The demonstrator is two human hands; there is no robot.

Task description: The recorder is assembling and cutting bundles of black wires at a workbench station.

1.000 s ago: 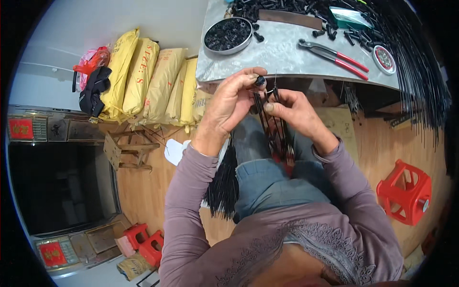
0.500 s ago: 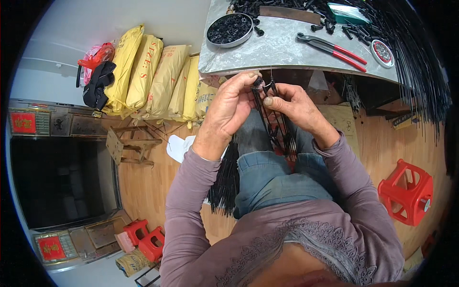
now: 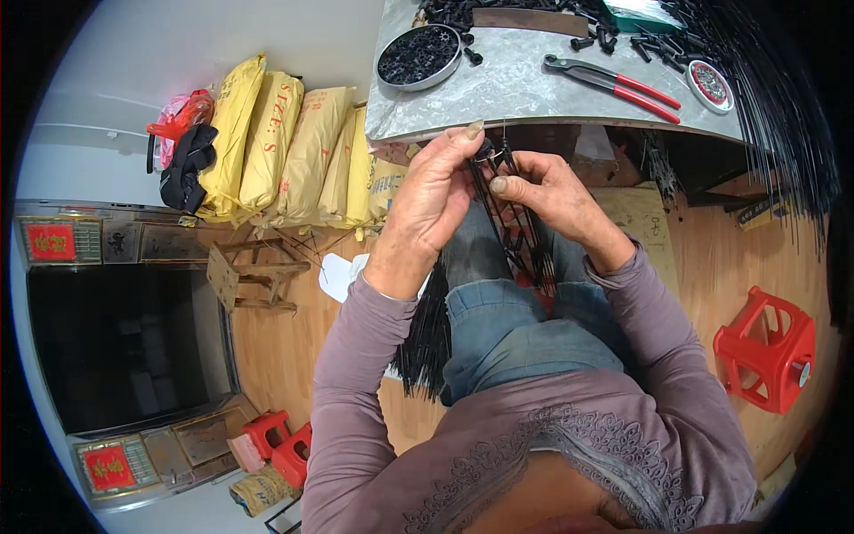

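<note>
Large red lettering runs down the second yellow sack in the row at the far left. The yellow sack at the left end of that row has smaller print, and the tan sack to the right carries faint reddish characters. On the left, two red panels, the farther one and the nearer one, each show gold-coloured characters on a dark-doored cabinet. A small printed sack lies at the near left, its lettering too small to make out. The red stool on the right bears a pale round sticker, also illegible.

The left hand has its thumb and forefinger nearly together at a small black piece, at the far end of a bundle of thin black rods; its other fingers curl in beside the rods, partly hidden. The right hand grips the rods from the right, thumb laid across them and fingers bent behind. The bundle slants from the hands down toward the person's knees, just on the near side of the grey table. On the tabletop, red-handled pliers lie right of a round dish of black parts.
</note>
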